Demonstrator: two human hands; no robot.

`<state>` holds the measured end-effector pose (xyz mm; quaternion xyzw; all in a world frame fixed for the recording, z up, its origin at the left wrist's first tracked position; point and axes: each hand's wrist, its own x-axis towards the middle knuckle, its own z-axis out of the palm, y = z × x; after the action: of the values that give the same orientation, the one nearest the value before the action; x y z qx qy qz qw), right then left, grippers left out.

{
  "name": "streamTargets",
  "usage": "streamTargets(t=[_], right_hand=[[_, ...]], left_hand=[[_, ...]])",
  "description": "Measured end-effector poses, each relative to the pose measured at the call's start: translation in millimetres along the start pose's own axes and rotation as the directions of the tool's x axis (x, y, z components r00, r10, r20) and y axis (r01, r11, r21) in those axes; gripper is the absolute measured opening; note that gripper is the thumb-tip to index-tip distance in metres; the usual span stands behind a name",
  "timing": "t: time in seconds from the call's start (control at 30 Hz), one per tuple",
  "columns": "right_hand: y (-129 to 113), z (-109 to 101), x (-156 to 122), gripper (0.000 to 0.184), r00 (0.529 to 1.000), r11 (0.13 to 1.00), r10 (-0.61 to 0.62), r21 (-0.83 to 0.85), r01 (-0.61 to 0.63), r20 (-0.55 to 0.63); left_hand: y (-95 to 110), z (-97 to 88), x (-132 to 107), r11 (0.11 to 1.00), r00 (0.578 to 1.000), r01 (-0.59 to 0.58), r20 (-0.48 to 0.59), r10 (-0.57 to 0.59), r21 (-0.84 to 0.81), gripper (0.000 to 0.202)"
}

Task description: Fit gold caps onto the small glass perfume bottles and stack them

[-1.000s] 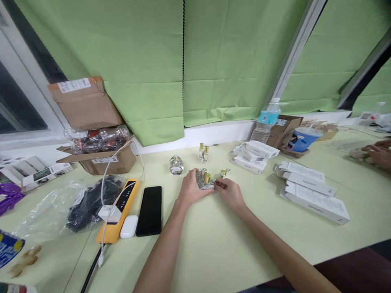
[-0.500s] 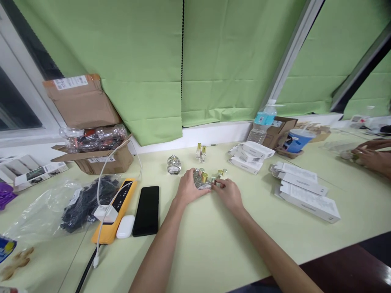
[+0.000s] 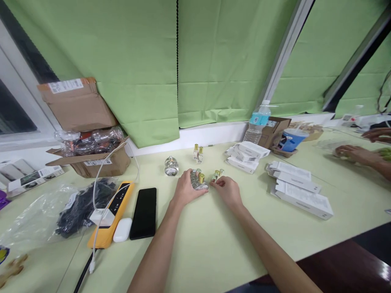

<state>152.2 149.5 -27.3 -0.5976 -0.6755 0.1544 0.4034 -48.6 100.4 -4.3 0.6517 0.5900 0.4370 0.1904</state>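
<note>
My left hand (image 3: 184, 189) curves around a shiny, silvery glass-like piece (image 3: 200, 186), thumb along its near side. Among it stand several small bottles with gold caps (image 3: 201, 178); their lower parts are mostly hidden. Just to the right, my right hand (image 3: 228, 190) pinches a small gold-capped bottle (image 3: 213, 179) between thumb and fingertips. Close beyond those fingers stand more small bottles (image 3: 217, 173). Farther back are two clear roll-on-sized bottles with gold caps (image 3: 200, 155). A round, faceted glass bottle (image 3: 171, 166) sits left of them.
A black phone (image 3: 143, 213), white earbud case (image 3: 122, 230) and yellow power strip (image 3: 111, 219) lie to the left. White boxes (image 3: 302, 197) and a water bottle (image 3: 255, 128) are on the right. A cardboard box (image 3: 100, 165) stands back left. Another person's hand (image 3: 354, 154) is far right.
The view has shifted slightly, moving most things left. My right hand has drawn the pinched bottle a little away from the silvery piece, toward the bottles on the right.
</note>
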Motion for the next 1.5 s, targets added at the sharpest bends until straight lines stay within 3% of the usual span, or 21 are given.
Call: streamTargets(t=[0.23, 0.43, 0.63, 0.97, 1.23, 1.5], right_hand=[[-9, -3, 0, 0.041, 1.000, 0.996, -0.018, -0.085, 0.016, -0.013], [-39, -8, -16, 0.041, 0.960, 0.960, -0.266, 0.062, 0.272, -0.089], [-64, -2, -30, 0.034, 0.947, 0.944, -0.312, 0.086, 0.318, -0.076], [-64, 5, -30, 0.032, 0.926, 0.925, -0.362, 0.084, 0.371, -0.106], [-61, 7, -28, 0.033, 0.928, 0.915, -0.362, 0.156, 0.371, -0.083], [-63, 6, -29, 0.037, 0.921, 0.913, -0.387, 0.116, 0.390, -0.046]], left_hand=[[-3, 2.0, 0, 0.999, 0.999, -0.035, -0.011, 0.035, 0.014, 0.097], [-9, 7.2, 3, 0.996, 0.996, -0.081, -0.034, 0.083, 0.041, 0.097], [-10, 9.1, 4, 0.987, 0.989, -0.135, -0.047, 0.139, 0.087, 0.084], [-11, 11.0, 3, 0.985, 0.989, -0.134, -0.054, 0.140, 0.108, 0.084], [-12, 11.6, 3, 0.983, 0.987, -0.148, -0.052, 0.154, 0.111, 0.083], [-7, 9.8, 3, 0.986, 0.990, -0.124, -0.049, 0.130, 0.109, 0.081]])
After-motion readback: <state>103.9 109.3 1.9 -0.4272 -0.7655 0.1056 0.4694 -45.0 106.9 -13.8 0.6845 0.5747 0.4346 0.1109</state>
